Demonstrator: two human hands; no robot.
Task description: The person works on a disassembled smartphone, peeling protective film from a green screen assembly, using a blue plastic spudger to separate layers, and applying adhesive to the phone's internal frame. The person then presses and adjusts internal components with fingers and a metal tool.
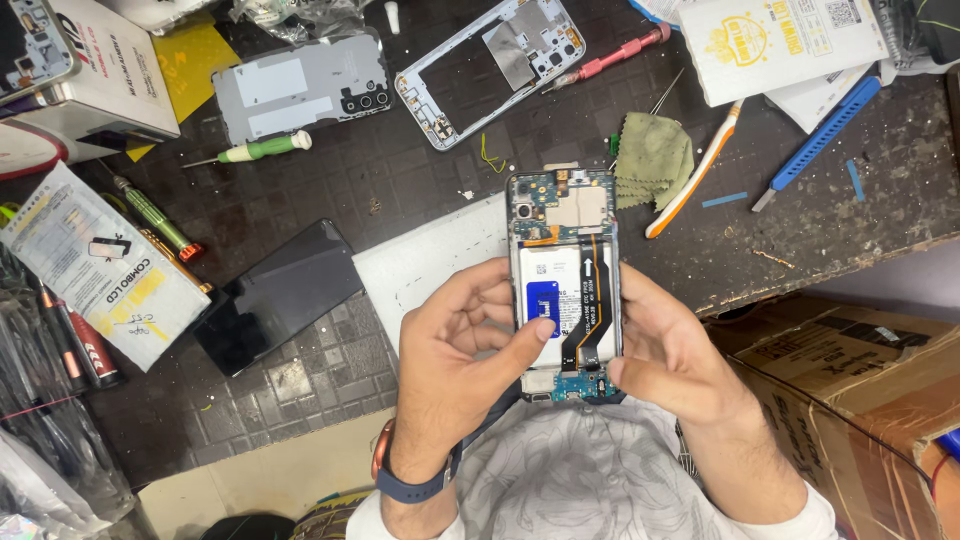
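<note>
Head view shows your left hand [462,345] with fingers closed on the opened phone [565,285], thumb pressing its white battery, while your right hand [672,352] fingers grip its right edge, at the centre of the frame. Just behind it, a green cloth [653,158] lies on the desk [420,180]; a dark screen panel [275,295] lies at left.

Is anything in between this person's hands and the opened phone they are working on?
Nothing visible is. The left hand grips the opened phone from its left side, thumb lying across the battery. The right hand holds its right edge and lower corner directly.
</note>
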